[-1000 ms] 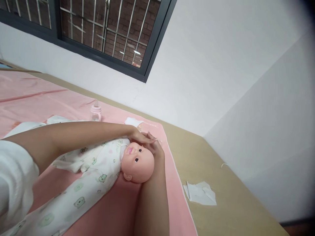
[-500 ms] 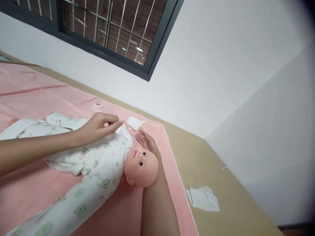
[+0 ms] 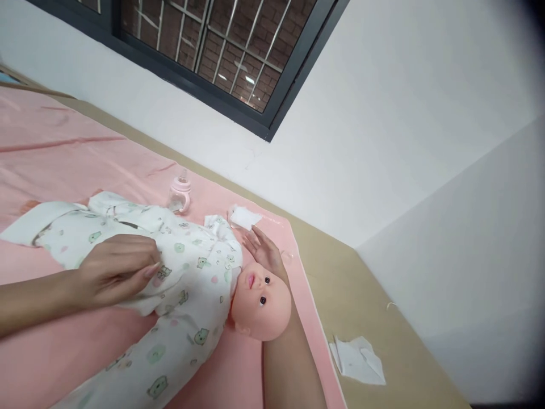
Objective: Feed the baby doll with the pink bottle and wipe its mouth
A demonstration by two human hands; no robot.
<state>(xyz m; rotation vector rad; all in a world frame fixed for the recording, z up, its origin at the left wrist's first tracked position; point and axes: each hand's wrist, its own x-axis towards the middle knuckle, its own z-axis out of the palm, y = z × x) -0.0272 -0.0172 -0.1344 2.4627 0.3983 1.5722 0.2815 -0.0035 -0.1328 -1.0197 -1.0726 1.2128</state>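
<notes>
Your left hand (image 3: pixel 121 267) is loosely curled over the doll (image 3: pixel 200 267), palm down; whether it pinches anything or touches the fabric, I cannot tell. Your right hand (image 3: pixel 264 250) lies open and relaxed beside the doll's smooth, rounded, glossy head (image 3: pixel 264 301), which rests on your forearm. The doll lies face up on a soft, creased pink sheet (image 3: pixel 55 130), dressed in white cloth printed with green bear faces and pale blobs. Just past its body, you have a clear baby bottle (image 3: pixel 179 196) with a pink collar and curved handle, then a crumpled white tissue (image 3: pixel 245 217). Near the sheet's corner you have pale marks too small to read. Farther out, a folded, papery white sheet (image 3: pixel 360 360) lies on the flat tan surface (image 3: pixel 340 284), below a dark window frame (image 3: pixel 191 84) and metal bars (image 3: pixel 227 34)
</notes>
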